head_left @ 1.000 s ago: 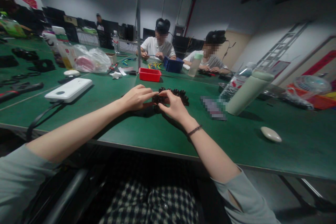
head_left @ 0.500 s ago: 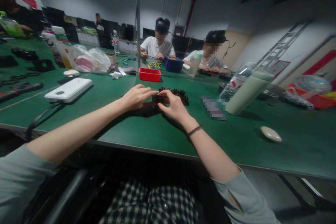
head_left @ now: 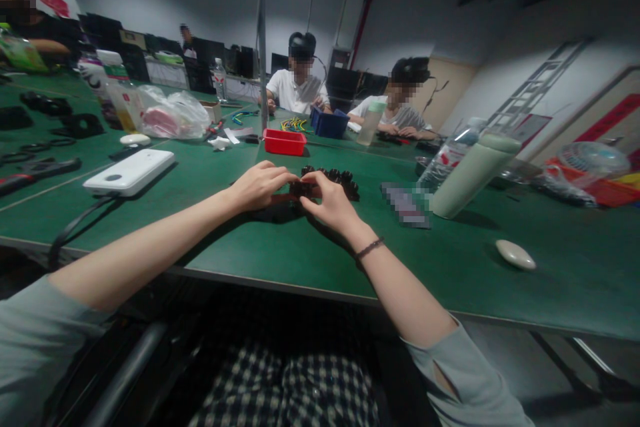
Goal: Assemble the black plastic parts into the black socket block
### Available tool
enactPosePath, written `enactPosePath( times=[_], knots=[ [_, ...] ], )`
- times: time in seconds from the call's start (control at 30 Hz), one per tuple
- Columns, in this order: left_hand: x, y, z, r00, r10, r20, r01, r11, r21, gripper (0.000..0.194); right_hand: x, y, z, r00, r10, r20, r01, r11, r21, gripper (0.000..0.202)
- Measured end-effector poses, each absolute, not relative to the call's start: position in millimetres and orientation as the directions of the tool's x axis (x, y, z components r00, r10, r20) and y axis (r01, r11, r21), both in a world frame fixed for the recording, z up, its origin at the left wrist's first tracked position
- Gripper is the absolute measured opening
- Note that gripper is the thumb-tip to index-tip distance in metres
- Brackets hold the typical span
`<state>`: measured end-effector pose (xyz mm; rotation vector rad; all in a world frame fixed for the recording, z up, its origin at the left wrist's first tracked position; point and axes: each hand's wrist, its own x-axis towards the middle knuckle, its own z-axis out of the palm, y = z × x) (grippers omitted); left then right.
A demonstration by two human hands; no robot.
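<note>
Black notched parts (head_left: 345, 185) stand in a dark cluster on the green table (head_left: 240, 240), just beyond my fingertips. My left hand (head_left: 263, 185) comes in from the left, its fingers bent around a dark piece at the near left end of the cluster. From the right, my right hand (head_left: 327, 201) grips the same dark piece between thumb and fingers. The fingertips of both hands nearly meet there. Fingers and shadow hide most of the held piece. A red tray (head_left: 285, 142) sits behind the hands.
To the left lie a white power bank (head_left: 130, 172) with a cable and pliers (head_left: 45, 170). A phone (head_left: 405, 205), a green flask (head_left: 475, 175) and a pale oval object (head_left: 515, 255) are on the right. Two people sit across the table near a blue bin (head_left: 330, 121).
The person across the table behind the blue bin has raised their head slightly and shifted left. My hands keep nearly the same pose at the dark piece.
</note>
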<state>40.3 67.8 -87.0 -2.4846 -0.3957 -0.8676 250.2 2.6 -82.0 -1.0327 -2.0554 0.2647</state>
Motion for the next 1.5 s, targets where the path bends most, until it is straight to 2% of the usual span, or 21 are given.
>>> enactPosePath(
  times=[0.27, 0.5, 0.87, 1.07, 1.5],
  knots=[
    [40.5, 67.7, -88.1, 0.761, 0.090, 0.643, 0.404, -0.841, -0.361, 0.035, 249.9, 2.9, -82.2, -0.349, 0.746, 0.568, 0.582, 0.647, -0.492, 0.029],
    [40.8, 67.2, -87.7, 0.774, 0.128, 0.621, 0.417, -0.841, -0.346, 0.033, 249.6, 2.0, -81.9, -0.353, 0.742, 0.570, 0.581, 0.651, -0.489, 0.028],
    [40.6, 67.1, -87.8, 0.774, 0.074, 0.629, 0.388, -0.841, -0.377, 0.032, 249.6, 2.1, -81.8, -0.347, 0.748, 0.566, 0.581, 0.645, -0.496, 0.029],
    [40.5, 66.8, -88.1, 0.781, 0.127, 0.612, 0.407, -0.846, -0.344, 0.034, 249.7, 2.3, -82.1, -0.346, 0.747, 0.568, 0.575, 0.647, -0.501, 0.029],
    [41.4, 65.0, -88.9, 0.749, 0.090, 0.657, 0.389, -0.861, -0.326, 0.032, 250.2, 4.4, -83.8, -0.352, 0.725, 0.592, 0.548, 0.672, -0.497, 0.032]
  ],
)
